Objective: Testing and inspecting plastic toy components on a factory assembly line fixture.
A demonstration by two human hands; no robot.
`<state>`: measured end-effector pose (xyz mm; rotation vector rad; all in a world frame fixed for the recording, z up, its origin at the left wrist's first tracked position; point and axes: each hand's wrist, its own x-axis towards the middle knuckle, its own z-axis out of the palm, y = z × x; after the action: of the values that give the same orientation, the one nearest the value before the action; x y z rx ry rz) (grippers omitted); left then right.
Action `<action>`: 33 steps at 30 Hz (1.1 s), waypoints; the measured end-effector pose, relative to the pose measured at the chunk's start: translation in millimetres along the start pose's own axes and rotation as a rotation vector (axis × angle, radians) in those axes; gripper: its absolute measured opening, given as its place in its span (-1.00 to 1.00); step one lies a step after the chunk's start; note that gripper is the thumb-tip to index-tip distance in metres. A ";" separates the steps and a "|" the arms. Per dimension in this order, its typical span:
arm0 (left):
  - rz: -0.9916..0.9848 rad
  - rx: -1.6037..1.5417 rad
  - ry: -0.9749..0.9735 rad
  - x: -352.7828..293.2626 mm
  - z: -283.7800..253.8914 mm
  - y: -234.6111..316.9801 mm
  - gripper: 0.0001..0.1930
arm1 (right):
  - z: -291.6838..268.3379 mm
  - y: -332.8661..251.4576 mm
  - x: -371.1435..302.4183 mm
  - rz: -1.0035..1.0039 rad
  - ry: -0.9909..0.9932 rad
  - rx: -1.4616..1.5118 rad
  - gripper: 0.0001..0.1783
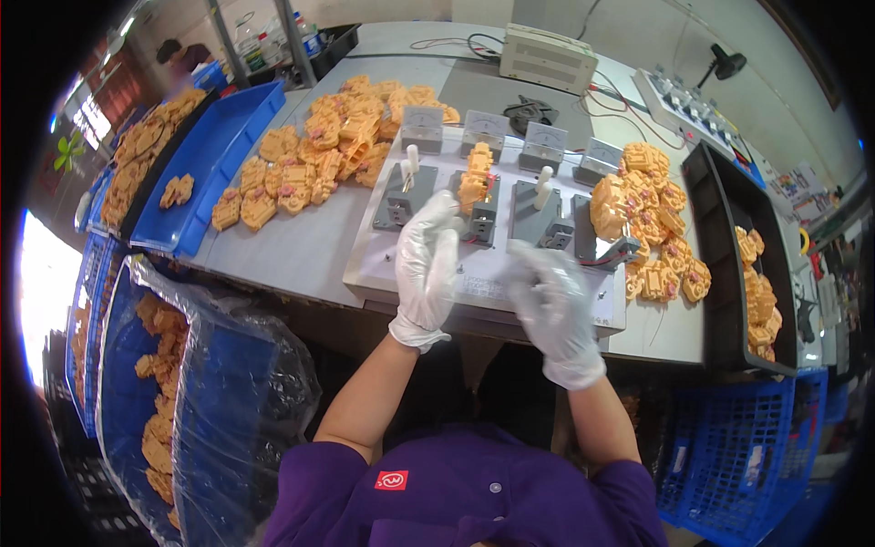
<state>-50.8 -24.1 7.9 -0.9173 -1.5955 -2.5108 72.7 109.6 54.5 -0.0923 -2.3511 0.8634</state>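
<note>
White gloves cover both my hands. My left hand is over the front of the grey test fixture, fingers up and loosely extended, with nothing seen in it. Just beyond its fingertips, a tan plastic housing stands upright in the second station. My right hand is at the fixture's front right, its fingers smeared by motion; whether it holds anything is hidden. White levers rise from the first and third stations. Another tan housing sits at the rightmost station, beside a pile. Analog meters line the fixture's back.
Tan housings are heaped at the back left, and more lie to the right. A blue tray flanks the left side, a black crate the right. Below left stands a plastic-lined blue bin. A power supply sits behind.
</note>
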 end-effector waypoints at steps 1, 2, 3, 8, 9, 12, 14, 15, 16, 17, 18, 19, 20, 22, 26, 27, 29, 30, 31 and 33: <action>0.005 0.007 0.032 -2.8 -2.0 1.1 -0.64 | -8.2 11.1 -8.5 -0.085 0.125 -0.150 -0.61; 0.044 0.012 0.000 -4.5 -1.6 3.4 -0.67 | -22.2 24.0 -15.5 -0.096 0.170 -0.290 -0.60; 0.085 0.017 -0.029 -6.1 -1.0 2.5 -0.70 | -29.8 34.1 -25.6 0.049 0.215 -0.394 -0.57; 0.207 0.050 0.007 8.4 3.3 23.7 -0.73 | -41.8 78.3 -53.5 0.101 0.214 -0.505 -0.78; 0.243 0.069 -0.011 21.0 -2.7 30.8 -0.71 | -39.2 77.9 -55.0 0.145 0.233 -0.471 -0.79; 0.407 -0.105 0.061 70.1 -31.4 37.3 -0.73 | -33.7 85.6 -57.8 0.224 0.266 -0.461 -0.78; 0.179 0.170 0.304 95.7 -49.1 44.5 -0.73 | -31.6 88.2 -59.4 0.107 0.413 -0.403 -0.81; 0.326 0.631 0.360 114.4 -86.5 18.3 -0.67 | -30.9 84.2 -56.1 0.061 0.389 -0.438 -0.82; 0.334 0.952 0.292 129.3 -119.3 -2.9 -0.52 | -30.5 82.6 -56.0 0.075 0.418 -0.388 -0.82; 0.257 1.196 0.279 135.2 -144.1 -21.6 -0.46 | -35.7 75.4 -50.8 0.081 0.370 -0.322 -0.83; 0.185 1.433 0.249 139.3 -161.5 -38.7 -0.40 | -35.6 77.2 -48.4 0.080 0.371 -0.332 -0.83; 0.112 1.538 0.204 136.3 -176.2 -49.1 -0.30 | -35.3 80.6 -46.6 0.085 0.376 -0.347 -0.84; 0.044 1.677 0.174 134.3 -193.8 -61.7 -0.28 | -31.8 82.1 -45.3 0.079 0.385 -0.380 -0.85; 0.032 1.747 0.091 130.3 -208.3 -62.3 -0.33 | -29.6 94.4 -49.4 0.027 0.432 -0.417 -0.83; 0.215 1.723 0.105 134.0 -237.4 -71.8 -0.42 | -35.5 81.5 -48.9 0.115 0.393 -0.329 -0.84; 0.137 1.584 0.153 138.3 -233.4 -68.5 -0.45 | -37.3 80.2 -50.8 0.125 0.410 -0.286 -0.85; 0.055 1.229 0.326 140.8 -247.9 -63.7 -0.51 | -42.2 72.8 -52.2 0.147 0.424 -0.072 -0.80; -0.076 0.655 0.453 145.6 -261.9 -61.3 -0.53 | -42.0 74.1 -54.0 0.145 0.460 0.027 -0.75; -0.204 0.066 0.539 146.4 -241.4 -47.5 -0.53 | -46.2 71.2 -59.2 0.180 0.480 0.065 -0.71; -0.274 -0.453 0.822 130.2 -184.6 5.0 -0.60 | -50.2 65.0 -64.6 0.210 0.587 0.149 -0.72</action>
<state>-241.8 -144.3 20.1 0.3743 -0.9473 -2.8775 144.4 171.5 10.3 -0.4711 -1.7444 0.9531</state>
